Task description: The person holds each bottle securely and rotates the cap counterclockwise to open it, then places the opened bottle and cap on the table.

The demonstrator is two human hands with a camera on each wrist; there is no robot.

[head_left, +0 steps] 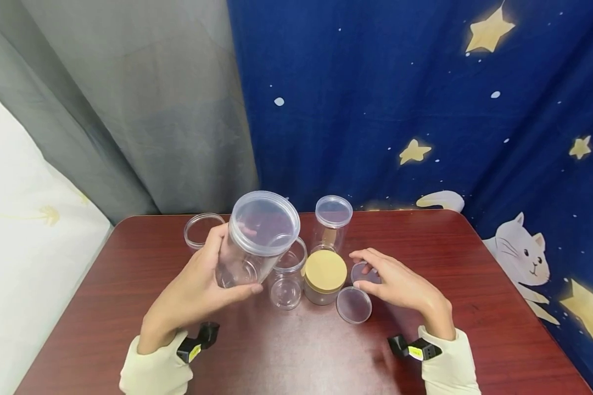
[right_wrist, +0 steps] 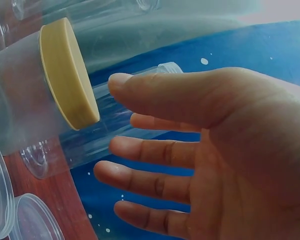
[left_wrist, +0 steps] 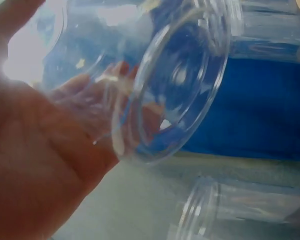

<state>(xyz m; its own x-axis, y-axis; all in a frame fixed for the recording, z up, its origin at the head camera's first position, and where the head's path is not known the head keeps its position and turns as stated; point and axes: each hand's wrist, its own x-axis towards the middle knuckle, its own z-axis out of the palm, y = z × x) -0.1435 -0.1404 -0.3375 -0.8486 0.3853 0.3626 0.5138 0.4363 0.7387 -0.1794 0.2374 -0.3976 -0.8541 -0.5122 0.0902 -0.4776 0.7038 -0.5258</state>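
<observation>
My left hand [head_left: 192, 291] grips a large clear jar [head_left: 237, 269] by its side, raised over the table and tilted. A translucent lid [head_left: 266, 225] covers its top. In the left wrist view the fingers show through the jar's wall. My right hand [head_left: 400, 282] hovers with fingers spread and nothing in its hold, over a clear flat lid [head_left: 363, 272] that it partly hides. Another clear lid [head_left: 354, 305] lies just in front. Left of this hand stands a jar with a yellow lid [head_left: 326, 270], its fingertips apart from it in the right wrist view.
Behind the yellow-lidded jar is a tall clear jar [head_left: 330, 235] with a translucent lid. A lidless clear jar [head_left: 285, 296] stands between it and the raised jar. Another clear rim [head_left: 191, 222] shows behind the left hand. Curtains [head_left: 326, 109] hang past the table's back edge.
</observation>
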